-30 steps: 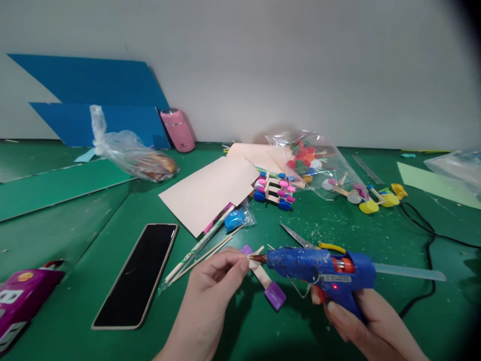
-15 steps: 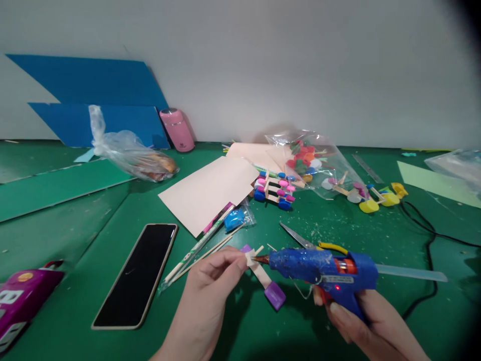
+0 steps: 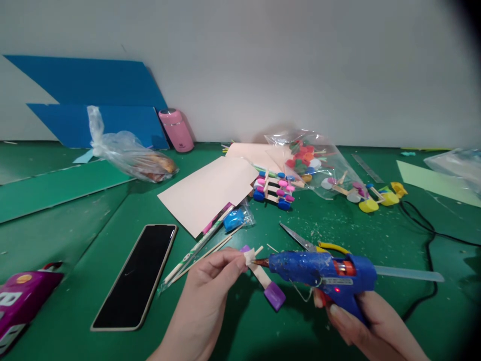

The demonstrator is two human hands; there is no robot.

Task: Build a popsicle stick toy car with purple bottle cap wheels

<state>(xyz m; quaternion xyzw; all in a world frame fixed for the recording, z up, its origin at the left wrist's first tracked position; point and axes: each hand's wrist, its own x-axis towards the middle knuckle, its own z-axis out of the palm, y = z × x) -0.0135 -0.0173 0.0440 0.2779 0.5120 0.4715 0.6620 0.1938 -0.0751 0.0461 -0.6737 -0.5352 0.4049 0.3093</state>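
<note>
My left hand (image 3: pixel 212 286) pinches a small craft-stick piece (image 3: pixel 262 275) that has a purple block at each end and a pale cross part near my fingertips. In my right hand (image 3: pixel 361 318) is a blue glue gun (image 3: pixel 319 268), with a red light lit and a clear glue stick out of its back. The gun's brown nozzle meets the pale part beside my left fingertips. Scissors (image 3: pixel 300 238) with yellow handles lie just behind the gun.
A phone (image 3: pixel 135 276) and a purple object (image 3: pixel 26 301) lie left. Behind are pale paper (image 3: pixel 210 193), wooden sticks (image 3: pixel 201 260), small wheeled models (image 3: pixel 274 189), a plastic bag (image 3: pixel 311 160) of colourful pieces and a pink bottle (image 3: pixel 176 130). A black cord (image 3: pixel 430 250) runs right.
The glue gun has shifted very slightly left and down, its nozzle still at the pale part. Both hands keep their grips.
</note>
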